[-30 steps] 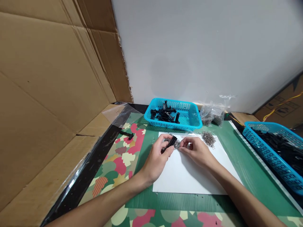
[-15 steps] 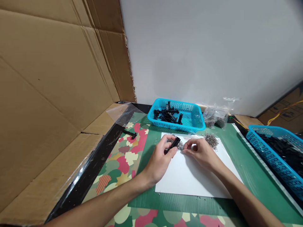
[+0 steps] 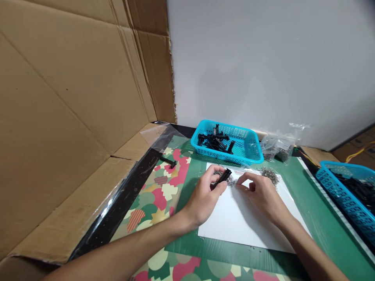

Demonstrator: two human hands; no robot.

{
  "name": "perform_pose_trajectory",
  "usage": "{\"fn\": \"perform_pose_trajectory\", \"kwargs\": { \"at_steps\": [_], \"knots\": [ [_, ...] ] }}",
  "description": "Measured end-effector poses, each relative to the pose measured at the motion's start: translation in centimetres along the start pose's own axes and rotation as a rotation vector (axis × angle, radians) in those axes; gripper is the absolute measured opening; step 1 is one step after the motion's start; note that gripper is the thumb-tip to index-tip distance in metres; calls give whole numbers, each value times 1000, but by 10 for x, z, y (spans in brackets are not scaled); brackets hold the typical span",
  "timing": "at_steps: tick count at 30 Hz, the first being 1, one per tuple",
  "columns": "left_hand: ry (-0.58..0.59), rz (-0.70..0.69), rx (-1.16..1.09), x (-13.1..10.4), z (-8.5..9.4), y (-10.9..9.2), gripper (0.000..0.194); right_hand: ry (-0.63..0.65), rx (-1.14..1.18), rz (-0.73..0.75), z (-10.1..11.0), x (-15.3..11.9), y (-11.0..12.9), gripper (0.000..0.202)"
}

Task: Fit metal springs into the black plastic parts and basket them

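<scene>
L hand [image 3: 204, 197] grips slim black plastic part [image 3: 224, 176] over white paper sheet [image 3: 234, 222], nr small silvery metal bits [image 3: 231, 181]. R hand [image 3: 261, 192] thumb + index close tog. — can't tell if pinching anything. Hold part steady, pinch light — bits look droppable.

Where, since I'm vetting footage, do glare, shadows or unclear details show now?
In the head view, glare streaks the plastic film at left; in the head view, a soft shadow falls on the white sheet under the right hand; in the head view, the metal pieces are too small to tell apart.
</scene>
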State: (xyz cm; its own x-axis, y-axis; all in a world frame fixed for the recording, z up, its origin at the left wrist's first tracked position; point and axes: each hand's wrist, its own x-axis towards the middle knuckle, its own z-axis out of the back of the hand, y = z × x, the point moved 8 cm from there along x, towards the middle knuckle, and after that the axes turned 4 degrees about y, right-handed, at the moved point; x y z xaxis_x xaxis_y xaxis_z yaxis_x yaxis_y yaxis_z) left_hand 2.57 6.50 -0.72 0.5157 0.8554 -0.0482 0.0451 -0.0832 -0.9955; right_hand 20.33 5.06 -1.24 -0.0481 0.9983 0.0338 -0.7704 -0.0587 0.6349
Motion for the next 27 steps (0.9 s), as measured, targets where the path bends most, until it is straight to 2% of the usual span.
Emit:
{"fn": "perform_pose_trajectory", "kwargs": {
  "at_steps": [3, 7, 13, 18, 27],
  "knots": [
    [-21, 2, 46, 1, 3, 2, 25, -20, -87, 79, 1, -2, 6, 16],
    [-30, 5, 88, 2, 4, 5, 26, -118, -184, 152, 7, -7, 10, 24],
    [-35, 1, 92, 1, 6, 6, 26, -141, -289, 160, 0, -11, 9, 17],
    [-32, -2, 94, 1, 7, 6, 26, -175, -139, 115, 0, -9, 7, 21],
    [-28, -4, 87, 1, 5, 1, 29, -231, 190, 89, 7, -8, 13, 17]
  ]
}}
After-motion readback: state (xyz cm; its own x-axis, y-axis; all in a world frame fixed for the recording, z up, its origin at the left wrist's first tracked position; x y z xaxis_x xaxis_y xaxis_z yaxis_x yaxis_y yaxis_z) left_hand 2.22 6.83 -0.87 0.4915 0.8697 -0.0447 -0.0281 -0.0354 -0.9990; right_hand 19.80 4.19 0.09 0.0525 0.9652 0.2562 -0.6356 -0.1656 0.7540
